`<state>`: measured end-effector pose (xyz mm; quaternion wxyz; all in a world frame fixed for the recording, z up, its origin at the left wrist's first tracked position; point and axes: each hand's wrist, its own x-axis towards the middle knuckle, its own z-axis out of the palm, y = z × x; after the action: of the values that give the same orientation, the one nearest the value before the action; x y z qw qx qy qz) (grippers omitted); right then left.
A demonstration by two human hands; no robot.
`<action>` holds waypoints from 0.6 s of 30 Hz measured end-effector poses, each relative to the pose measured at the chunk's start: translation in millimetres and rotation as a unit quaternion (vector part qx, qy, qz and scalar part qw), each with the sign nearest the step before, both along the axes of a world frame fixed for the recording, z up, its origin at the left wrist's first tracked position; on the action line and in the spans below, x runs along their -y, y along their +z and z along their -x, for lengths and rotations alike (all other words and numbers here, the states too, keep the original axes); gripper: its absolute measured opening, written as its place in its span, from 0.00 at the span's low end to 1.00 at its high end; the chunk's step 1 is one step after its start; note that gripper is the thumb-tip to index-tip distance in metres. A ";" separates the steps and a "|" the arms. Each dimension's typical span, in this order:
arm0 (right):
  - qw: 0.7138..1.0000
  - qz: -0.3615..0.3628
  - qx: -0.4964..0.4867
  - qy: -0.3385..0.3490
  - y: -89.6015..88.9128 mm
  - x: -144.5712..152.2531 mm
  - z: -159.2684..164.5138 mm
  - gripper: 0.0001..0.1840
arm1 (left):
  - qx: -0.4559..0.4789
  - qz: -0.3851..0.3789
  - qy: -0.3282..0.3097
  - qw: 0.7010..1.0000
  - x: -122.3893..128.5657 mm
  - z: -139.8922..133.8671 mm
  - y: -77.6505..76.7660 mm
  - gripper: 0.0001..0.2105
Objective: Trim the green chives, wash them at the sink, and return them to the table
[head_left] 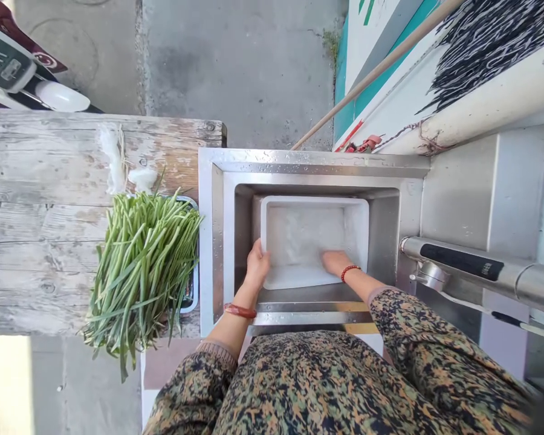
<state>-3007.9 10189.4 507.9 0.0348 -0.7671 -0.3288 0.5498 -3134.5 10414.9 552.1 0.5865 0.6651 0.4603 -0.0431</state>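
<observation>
A white rectangular plastic basin (306,280) sits inside the stainless steel sink (317,164), its bottom covered by what looks like cloudy water. At the basin's left side, my left hand (257,266) is closed on the rim, thumb on the near side of the wall. My right hand (336,262) reaches down inside the basin near its right front part; its fingers are blurred and partly lost against the pale bottom, so their position cannot be made out. A reddish bangle is on my left wrist and a red bead bracelet on my right.
Left of the sink, a pile of long green leafy stalks (145,266) lies over a blue-edged tray (191,306) on a weathered wooden table (45,241). White netting (112,158) lies behind it. A faucet (462,260) juts from the right. A wooden pole (372,77) leans beyond the sink.
</observation>
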 end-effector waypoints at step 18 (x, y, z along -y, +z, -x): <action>0.977 -0.077 0.143 -0.135 -38.0 -63.0 -57.6 0.32 | -0.062 -0.004 -0.032 0.998 -12.2 5.5 -22.4 0.21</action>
<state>-2950.3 10252.3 469.8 0.1201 -0.8704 -0.2647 0.3975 -3140.0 10427.1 529.6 0.5528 0.6774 0.4746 -0.1012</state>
